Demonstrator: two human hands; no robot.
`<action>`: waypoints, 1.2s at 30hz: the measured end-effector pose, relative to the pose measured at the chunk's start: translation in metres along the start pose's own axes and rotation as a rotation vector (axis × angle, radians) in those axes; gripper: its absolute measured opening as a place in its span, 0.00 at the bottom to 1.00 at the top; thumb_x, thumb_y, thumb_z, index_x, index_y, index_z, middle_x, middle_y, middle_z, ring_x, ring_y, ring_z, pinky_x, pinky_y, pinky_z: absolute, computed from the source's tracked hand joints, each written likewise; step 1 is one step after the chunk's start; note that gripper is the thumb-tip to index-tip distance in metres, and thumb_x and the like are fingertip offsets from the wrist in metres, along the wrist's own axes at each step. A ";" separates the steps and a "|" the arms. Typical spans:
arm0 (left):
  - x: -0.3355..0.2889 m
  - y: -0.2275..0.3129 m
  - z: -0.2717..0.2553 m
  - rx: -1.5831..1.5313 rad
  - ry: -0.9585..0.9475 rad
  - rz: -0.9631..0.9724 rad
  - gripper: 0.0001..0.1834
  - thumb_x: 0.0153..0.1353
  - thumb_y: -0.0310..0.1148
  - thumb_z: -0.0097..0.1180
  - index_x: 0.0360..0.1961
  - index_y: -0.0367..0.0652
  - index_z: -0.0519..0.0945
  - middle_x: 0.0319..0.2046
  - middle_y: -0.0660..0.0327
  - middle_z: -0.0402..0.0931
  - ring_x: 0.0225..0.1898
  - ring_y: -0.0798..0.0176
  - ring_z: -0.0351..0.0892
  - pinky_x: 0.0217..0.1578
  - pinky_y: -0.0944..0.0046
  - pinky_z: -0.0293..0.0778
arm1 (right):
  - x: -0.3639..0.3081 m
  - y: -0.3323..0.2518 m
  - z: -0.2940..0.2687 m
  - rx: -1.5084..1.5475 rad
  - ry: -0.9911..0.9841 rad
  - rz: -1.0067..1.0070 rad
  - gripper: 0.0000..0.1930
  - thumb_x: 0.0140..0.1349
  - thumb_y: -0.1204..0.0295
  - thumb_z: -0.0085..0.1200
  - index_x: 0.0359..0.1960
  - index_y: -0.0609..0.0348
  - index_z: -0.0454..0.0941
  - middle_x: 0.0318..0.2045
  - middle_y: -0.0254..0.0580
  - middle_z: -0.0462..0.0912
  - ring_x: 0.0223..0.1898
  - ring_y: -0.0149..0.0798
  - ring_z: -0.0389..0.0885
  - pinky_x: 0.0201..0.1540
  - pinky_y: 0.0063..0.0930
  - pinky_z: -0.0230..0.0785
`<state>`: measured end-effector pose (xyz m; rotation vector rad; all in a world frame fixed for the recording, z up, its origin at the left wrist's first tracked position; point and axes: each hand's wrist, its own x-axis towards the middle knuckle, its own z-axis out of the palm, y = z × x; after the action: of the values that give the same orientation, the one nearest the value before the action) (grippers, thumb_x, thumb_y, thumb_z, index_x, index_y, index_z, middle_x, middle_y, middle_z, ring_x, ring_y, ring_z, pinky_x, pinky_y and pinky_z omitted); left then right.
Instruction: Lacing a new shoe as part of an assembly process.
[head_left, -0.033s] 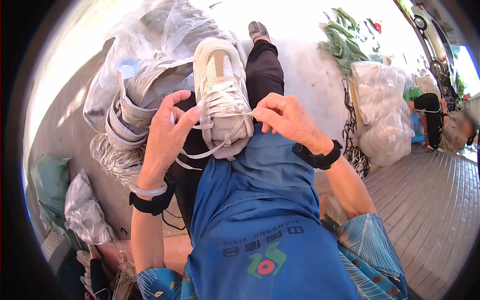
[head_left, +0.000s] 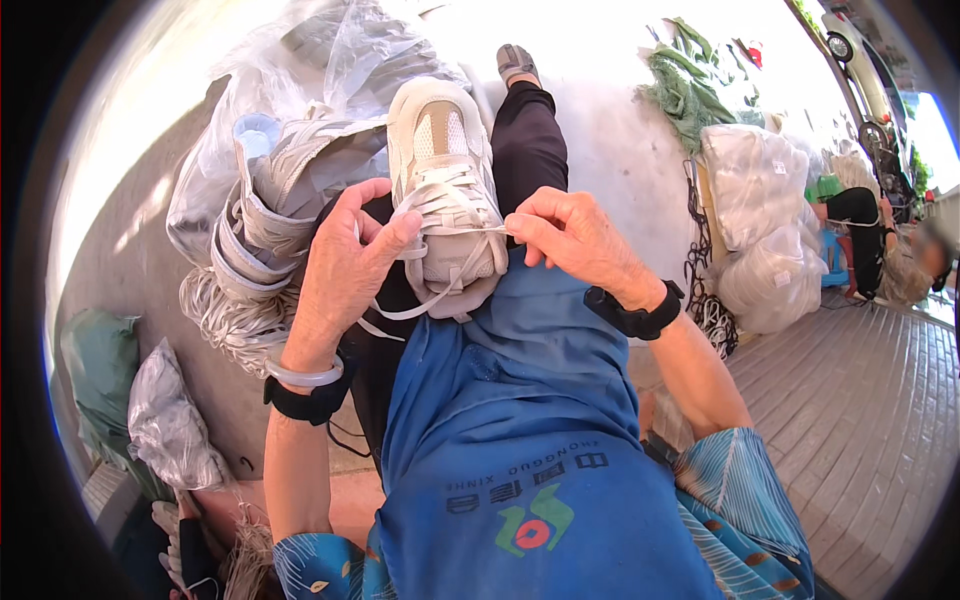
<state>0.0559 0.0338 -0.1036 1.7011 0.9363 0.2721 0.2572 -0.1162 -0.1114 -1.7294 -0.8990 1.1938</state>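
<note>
A beige and white sneaker (head_left: 434, 120) rests across my lap, toe pointing away, with flat cream shoelaces (head_left: 450, 205) crossing its upper. On its right side, my right hand (head_left: 565, 232) pinches one lace between thumb and forefinger and holds it taut from the shoe. At the left side, my left hand (head_left: 350, 245) has its thumb against the laces and its forefinger lifted apart. A lace passes through that hand; its other fingers are partly hidden. One loose lace end hangs below it, over my dark trousers.
Left of the sneaker lie a stack of grey-beige shoe uppers (head_left: 265, 205), a lace bundle (head_left: 235, 320) and clear plastic (head_left: 350, 60). Plastic-wrapped packs (head_left: 755, 185) and green netting (head_left: 690, 80) sit at right. Another person (head_left: 905, 265) sits far right. A blue apron (head_left: 500, 400) covers my lap.
My left hand has shifted slightly right, its thumb closer over the laces. My right hand and the sneaker have stayed almost still.
</note>
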 end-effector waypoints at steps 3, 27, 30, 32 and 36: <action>0.016 -0.016 0.006 0.147 -0.068 0.076 0.20 0.63 0.40 0.60 0.47 0.34 0.75 0.20 0.74 0.65 0.23 0.78 0.62 0.26 0.72 0.62 | -0.001 -0.003 -0.002 -0.049 -0.007 0.033 0.13 0.63 0.66 0.57 0.29 0.66 0.79 0.18 0.35 0.78 0.21 0.24 0.78 0.22 0.19 0.70; -0.019 -0.036 -0.020 -0.103 -0.149 -0.183 0.17 0.62 0.43 0.63 0.27 0.41 0.76 0.20 0.76 0.63 0.24 0.79 0.56 0.26 0.75 0.56 | 0.006 0.008 -0.013 -0.259 -0.049 -0.190 0.12 0.56 0.70 0.62 0.23 0.64 0.73 0.20 0.38 0.76 0.23 0.31 0.77 0.25 0.26 0.67; -0.017 -0.025 -0.026 -0.103 -0.185 -0.230 0.15 0.62 0.40 0.62 0.27 0.41 0.75 0.20 0.75 0.64 0.24 0.79 0.57 0.25 0.75 0.56 | 0.006 0.003 -0.013 -0.359 -0.044 -0.323 0.10 0.54 0.72 0.63 0.25 0.63 0.74 0.24 0.39 0.74 0.24 0.36 0.75 0.27 0.30 0.67; -0.018 -0.032 -0.026 -0.124 -0.151 -0.191 0.14 0.62 0.41 0.62 0.28 0.43 0.75 0.20 0.76 0.63 0.21 0.81 0.56 0.19 0.77 0.52 | 0.005 -0.003 -0.011 -0.406 -0.050 -0.368 0.08 0.54 0.74 0.62 0.27 0.62 0.74 0.26 0.40 0.73 0.25 0.39 0.74 0.28 0.32 0.66; -0.019 -0.041 -0.023 -0.132 -0.081 -0.178 0.10 0.62 0.37 0.61 0.29 0.46 0.74 0.22 0.77 0.63 0.20 0.83 0.55 0.16 0.79 0.50 | 0.002 -0.006 -0.006 -0.639 0.127 -0.678 0.06 0.54 0.78 0.59 0.29 0.61 0.74 0.30 0.39 0.71 0.26 0.44 0.73 0.30 0.33 0.69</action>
<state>0.0110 0.0392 -0.1264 1.4874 0.9810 0.1428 0.2625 -0.1133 -0.1058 -1.7053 -1.7340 0.3550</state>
